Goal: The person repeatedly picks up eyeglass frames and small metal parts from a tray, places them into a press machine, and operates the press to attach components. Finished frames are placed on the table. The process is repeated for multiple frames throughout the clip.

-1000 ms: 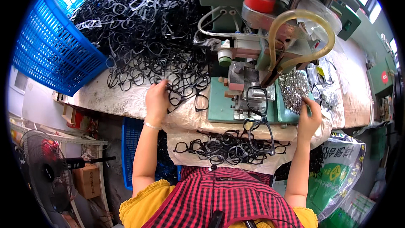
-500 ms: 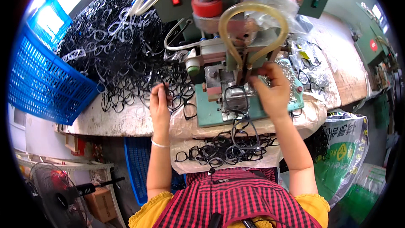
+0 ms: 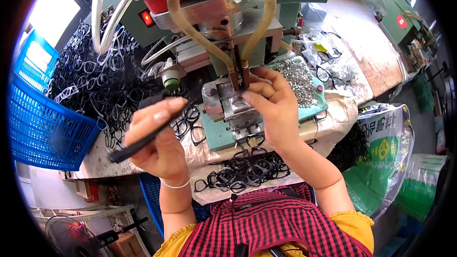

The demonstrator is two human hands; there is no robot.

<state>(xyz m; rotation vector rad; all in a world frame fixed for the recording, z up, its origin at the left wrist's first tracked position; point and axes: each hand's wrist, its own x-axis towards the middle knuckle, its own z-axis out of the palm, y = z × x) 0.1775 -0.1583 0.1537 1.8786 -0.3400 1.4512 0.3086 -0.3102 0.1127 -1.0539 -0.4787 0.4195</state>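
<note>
both forearms rise from the lower edge: the left hand [image 3: 159, 138] is raised, fingers curled in a closed grip; the right hand [image 3: 276, 109] reaches forward, fingertips [image 3: 250, 96] pinched together.

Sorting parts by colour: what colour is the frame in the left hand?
Black; the frame in the left hand shows best in the head view.

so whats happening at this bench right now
A person sits at a small green bench machine. The left hand holds up a black eyeglass frame, gripped between thumb and fingers. The right hand reaches to the metal fixture at the machine's middle, fingers at the part there. A big heap of black frames lies to the left beside a blue basket, and more frames sit in front.
</note>
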